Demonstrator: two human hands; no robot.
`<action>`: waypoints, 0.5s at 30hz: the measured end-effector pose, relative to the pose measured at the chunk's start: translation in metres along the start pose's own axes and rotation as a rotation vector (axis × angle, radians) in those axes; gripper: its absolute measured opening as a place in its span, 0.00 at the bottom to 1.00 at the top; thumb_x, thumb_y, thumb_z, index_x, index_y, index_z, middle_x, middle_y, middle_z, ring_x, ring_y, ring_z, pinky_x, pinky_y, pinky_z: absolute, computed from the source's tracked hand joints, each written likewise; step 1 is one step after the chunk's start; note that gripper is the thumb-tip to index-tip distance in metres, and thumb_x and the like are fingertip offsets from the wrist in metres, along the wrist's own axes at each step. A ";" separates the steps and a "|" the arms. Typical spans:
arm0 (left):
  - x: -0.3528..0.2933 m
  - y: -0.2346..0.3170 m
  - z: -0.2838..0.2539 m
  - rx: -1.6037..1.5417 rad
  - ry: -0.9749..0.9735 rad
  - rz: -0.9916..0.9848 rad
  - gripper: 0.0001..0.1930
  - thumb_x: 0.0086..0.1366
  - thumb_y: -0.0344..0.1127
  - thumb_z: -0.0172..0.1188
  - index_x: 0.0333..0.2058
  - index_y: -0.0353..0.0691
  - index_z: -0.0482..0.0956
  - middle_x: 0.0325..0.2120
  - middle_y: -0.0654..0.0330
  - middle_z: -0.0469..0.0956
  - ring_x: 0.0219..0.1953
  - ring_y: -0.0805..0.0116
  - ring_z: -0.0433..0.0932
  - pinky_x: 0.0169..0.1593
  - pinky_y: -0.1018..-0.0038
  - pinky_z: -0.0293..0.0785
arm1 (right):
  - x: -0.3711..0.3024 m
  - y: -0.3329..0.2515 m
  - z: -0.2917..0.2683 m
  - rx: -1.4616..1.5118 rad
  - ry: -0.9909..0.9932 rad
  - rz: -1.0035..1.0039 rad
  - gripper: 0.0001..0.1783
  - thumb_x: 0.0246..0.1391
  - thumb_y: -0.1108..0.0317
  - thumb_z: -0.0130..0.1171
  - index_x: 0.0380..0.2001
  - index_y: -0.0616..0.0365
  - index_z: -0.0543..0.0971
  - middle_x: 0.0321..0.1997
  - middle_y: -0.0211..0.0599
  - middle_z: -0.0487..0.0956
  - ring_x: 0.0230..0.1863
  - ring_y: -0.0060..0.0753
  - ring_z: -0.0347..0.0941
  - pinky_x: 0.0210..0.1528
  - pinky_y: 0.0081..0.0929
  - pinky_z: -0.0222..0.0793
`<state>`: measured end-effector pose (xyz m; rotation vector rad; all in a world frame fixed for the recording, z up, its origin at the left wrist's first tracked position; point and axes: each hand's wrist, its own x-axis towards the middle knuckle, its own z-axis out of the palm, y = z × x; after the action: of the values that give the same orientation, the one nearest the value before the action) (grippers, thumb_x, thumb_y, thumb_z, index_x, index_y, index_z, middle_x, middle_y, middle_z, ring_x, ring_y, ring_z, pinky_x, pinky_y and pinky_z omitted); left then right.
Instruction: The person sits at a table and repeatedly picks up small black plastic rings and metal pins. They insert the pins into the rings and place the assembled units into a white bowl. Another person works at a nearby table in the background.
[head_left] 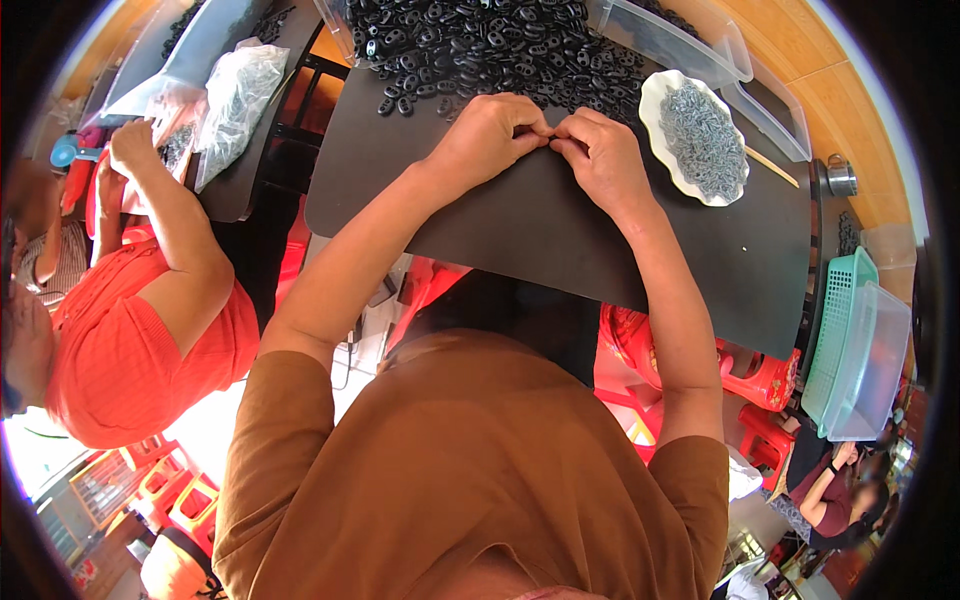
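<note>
1. Presently, the pile of small black parts lies along the table's far side; each has paired holes. I judge these parts light, stiff and smooth, likely plastic. Grip one by its outer edges; a flat, slick face may skid under one finger.
2. My left hand is narrowed to a pinch, thumb and forefinger meeting at the near edge of the pile.
3. Between both sets of fingertips sits a tiny dark piece, mostly covered; I cannot tell its exact form. Expect almost no weight and easy slipping. Hold it by opposite ends, using pad pressure only.
4. My right hand is likewise pinched narrow, meeting the left at the piece.
5. Right of it, a white scalloped dish holds loose grey bits. These should be light and prone to scatter; lift them singly, by fingertip.
</note>
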<state>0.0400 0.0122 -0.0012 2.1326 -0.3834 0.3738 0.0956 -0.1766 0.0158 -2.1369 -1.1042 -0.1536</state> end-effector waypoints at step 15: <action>-0.002 0.006 -0.006 -0.010 -0.010 -0.049 0.05 0.61 0.29 0.65 0.36 0.35 0.83 0.32 0.59 0.81 0.32 0.67 0.81 0.38 0.74 0.78 | 0.086 0.059 -0.108 0.431 -0.132 0.221 0.08 0.61 0.62 0.60 0.36 0.53 0.79 0.32 0.21 0.77 0.32 0.14 0.71 0.39 0.17 0.68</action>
<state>0.0350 0.0141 0.0049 2.1305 -0.3377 0.3330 0.2157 -0.2110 0.0983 -1.8761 -0.8698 0.3065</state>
